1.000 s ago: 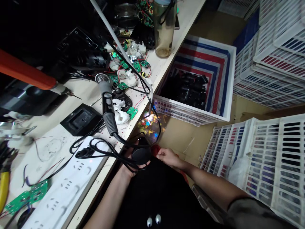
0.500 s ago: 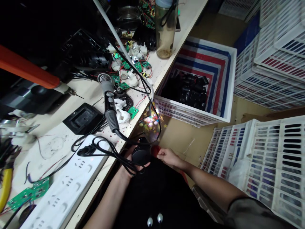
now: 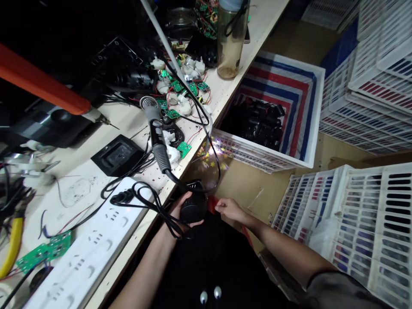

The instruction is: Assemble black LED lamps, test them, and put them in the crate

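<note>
My left hand [image 3: 178, 210] is wrapped round a black rounded device [image 3: 193, 207] at the edge of the workbench, with the thumb over its upper side. A black cord runs down next to that hand. To the right, apart from the device, my right hand [image 3: 230, 209] is closed with its fingers curled in. What it holds, if anything, is hidden. A red object [image 3: 211, 204] shows between the device and my right fingers; I cannot tell its kind. Beyond the device, patches of coloured flower-like light [image 3: 211, 159] fall near the bench edge.
On the bench [image 3: 82, 161] are a soldering iron [image 3: 156, 137], a power strip [image 3: 96, 240], green circuit boards [image 3: 45, 251], an orange-handled screwdriver [image 3: 48, 83] and a bottle [image 3: 230, 43]. A white crate [image 3: 270, 161] holds black parts; more crates [image 3: 373, 214] stand right.
The view has shifted slightly. The device has tilted in my left hand, whose thumb now shows on it. The coloured light on the floor looks dimmer and differently patterned.
</note>
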Demonstrator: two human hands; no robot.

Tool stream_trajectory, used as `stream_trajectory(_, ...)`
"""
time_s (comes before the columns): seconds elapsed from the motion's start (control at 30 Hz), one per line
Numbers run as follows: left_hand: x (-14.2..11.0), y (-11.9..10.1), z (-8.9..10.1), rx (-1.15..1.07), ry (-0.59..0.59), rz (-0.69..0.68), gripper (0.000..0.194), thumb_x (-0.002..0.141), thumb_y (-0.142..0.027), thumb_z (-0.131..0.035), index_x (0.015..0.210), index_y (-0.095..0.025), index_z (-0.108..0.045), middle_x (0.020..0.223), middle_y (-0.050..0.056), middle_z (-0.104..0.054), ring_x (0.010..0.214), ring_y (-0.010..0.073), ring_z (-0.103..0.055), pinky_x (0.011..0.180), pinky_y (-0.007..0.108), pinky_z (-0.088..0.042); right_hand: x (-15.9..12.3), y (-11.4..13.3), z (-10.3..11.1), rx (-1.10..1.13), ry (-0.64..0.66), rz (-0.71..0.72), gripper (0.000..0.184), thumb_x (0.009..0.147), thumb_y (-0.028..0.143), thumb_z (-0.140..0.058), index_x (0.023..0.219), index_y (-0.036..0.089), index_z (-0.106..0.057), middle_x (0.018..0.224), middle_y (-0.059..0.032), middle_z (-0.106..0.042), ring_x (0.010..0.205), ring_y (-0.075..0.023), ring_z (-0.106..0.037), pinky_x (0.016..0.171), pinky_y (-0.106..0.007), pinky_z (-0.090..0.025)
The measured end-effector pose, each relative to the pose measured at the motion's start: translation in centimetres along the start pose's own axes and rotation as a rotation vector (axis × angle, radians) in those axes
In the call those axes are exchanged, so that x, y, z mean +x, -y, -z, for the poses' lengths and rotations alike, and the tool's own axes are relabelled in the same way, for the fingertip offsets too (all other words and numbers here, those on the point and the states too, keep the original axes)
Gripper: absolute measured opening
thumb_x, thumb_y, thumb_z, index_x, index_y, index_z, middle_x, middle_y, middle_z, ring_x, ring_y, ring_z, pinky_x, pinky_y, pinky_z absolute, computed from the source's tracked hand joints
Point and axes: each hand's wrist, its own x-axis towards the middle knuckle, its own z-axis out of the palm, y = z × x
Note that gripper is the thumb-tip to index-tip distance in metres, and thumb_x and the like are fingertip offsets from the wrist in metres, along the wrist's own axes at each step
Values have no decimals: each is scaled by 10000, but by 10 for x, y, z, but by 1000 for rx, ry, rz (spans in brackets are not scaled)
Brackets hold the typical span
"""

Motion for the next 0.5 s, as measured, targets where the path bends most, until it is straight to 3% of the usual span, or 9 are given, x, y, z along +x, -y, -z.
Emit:
stream_trajectory(0.3, -1, -1, -6, -59, -24, 60, 281, 831, -391, -621, 721, -135, -661, 553, 72, -679, 459, 224, -650, 443, 360, -560, 2, -2, 1, -5, 27, 1, 281, 933, 330, -576, 1150, 151, -588, 1128, -73, -623, 943, -195, -636, 806, -391, -551)
stream_trajectory(0.5, -1, 2, -1, -121, -18, 41, 277, 831, -400, -613, 836, -135, -695, 596, 73, -702, 507, 223, -674, 536, 363, -578, 5, -1, -1, 4, 33, -4, 287, 933, 331, -576, 1157, 152, -585, 1138, -75, -620, 952, -199, -634, 812, -397, -550)
